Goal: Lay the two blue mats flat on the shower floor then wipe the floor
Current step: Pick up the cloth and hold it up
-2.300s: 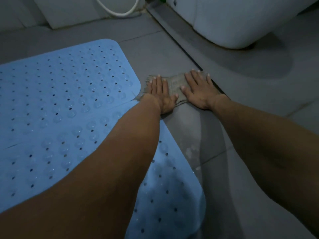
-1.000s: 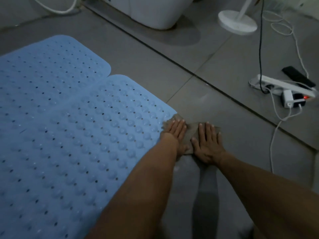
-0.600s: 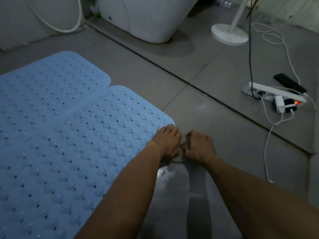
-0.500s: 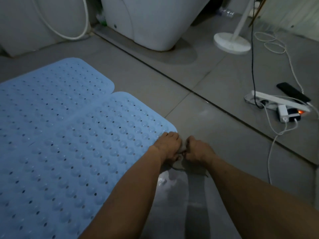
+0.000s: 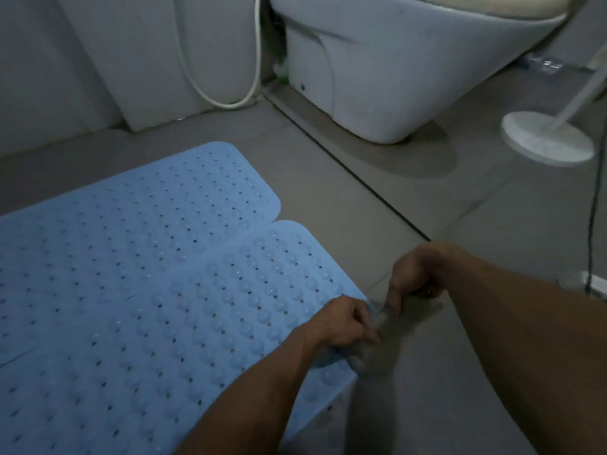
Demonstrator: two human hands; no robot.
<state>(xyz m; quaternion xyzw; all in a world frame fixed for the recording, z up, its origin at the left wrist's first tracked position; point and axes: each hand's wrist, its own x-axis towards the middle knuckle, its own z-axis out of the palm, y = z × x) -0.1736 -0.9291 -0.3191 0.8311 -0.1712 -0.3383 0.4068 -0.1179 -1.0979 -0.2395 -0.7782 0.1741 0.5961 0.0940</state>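
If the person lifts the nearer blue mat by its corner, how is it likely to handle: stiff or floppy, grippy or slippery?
The nearer blue mat would probably flop and drape: it lies thin and flat on the floor. Its bumps look like suction cups, so it may cling before peeling off. The drain holes and sheen suggest rubbery plastic, likely slippery if wet. The left hand rests at its corner.

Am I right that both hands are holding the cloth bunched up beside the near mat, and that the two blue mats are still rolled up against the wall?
Not quite. The head view shows both mats, far and near, lying flat on the floor. The rest holds: left hand and right hand grip the bunched cloth beside the near mat.
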